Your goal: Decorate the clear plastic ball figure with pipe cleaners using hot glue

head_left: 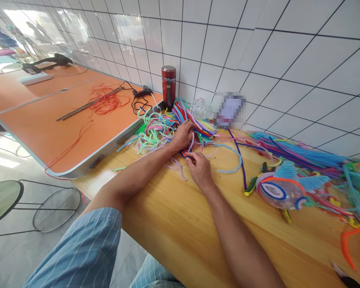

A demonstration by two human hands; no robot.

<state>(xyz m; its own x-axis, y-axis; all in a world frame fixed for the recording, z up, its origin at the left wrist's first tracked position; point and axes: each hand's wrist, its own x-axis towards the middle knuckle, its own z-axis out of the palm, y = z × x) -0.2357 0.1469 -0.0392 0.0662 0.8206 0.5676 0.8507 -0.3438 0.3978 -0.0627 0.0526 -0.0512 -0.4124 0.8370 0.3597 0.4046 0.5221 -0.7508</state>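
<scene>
A person in a blue striped sleeve (pixel 87 244) worked at a long pale wooden bench (pixel 174 224) set against a white tiled wall (pixel 258 44), with an orange metal-edged table (pixel 48 116) butted against the bench's far-left end. On the bench, a heaped tangle of multicoloured fuzzy pipe cleaners (pixel 165 124) lay directly ahead of both hands, its strands running mostly from the far wall toward the bench's near edge, so the loose ends pointed back at the person. A second spread of blue and turquoise pipe cleaners (pixel 303 154) trailed off to the right, well apart from the hands, beside a round fish-shaped craft model wrapped in blue, orange and white (pixel 280 190).

The left hand (pixel 183 136) was the deeper of the two, fingers curled down into the near side of the heap and closed over a bunch of strands. The right hand (pixel 199 166) lay just beside it, nearer the person, fingertips drawn together on a short orange-red pipe cleaner (pixel 186 154) lying flat on the wood between the two hands; how firmly it was pinched could not be told.

A red cylindrical flask (pixel 169 85) stood upright behind the heap, a black glue gun (pixel 142 93) just left of it.
</scene>
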